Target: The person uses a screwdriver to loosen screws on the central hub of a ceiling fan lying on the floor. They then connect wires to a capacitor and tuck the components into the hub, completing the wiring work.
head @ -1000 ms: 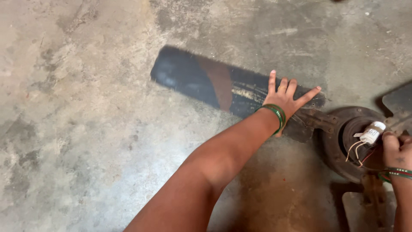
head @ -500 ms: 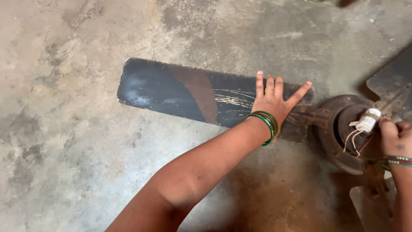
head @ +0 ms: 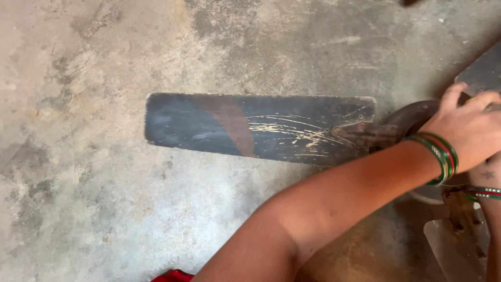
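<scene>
Bare concrete floor, stained and scuffed, fills nearly everything I can see from the head camera. On it lies a ceiling fan, and its round motor hub sits right under my left hand, mostly covered by it. That hand rests on the hub with the fingers loosely together and curved over the top, the thumb lifted a little apart; I cannot tell whether they grip anything beneath. From those fingers the dark, scratched fan blade runs away to the left, its long axis nearly level across the view, joined to the hub by a rusty metal bracket just beside the wrist with the green and red bangles. My right hand is only partly in view below the left, touching it near the hub; its fingers are hidden. Another blade shows just beyond the left fingertips, and a third blade below the right wrist.
</scene>
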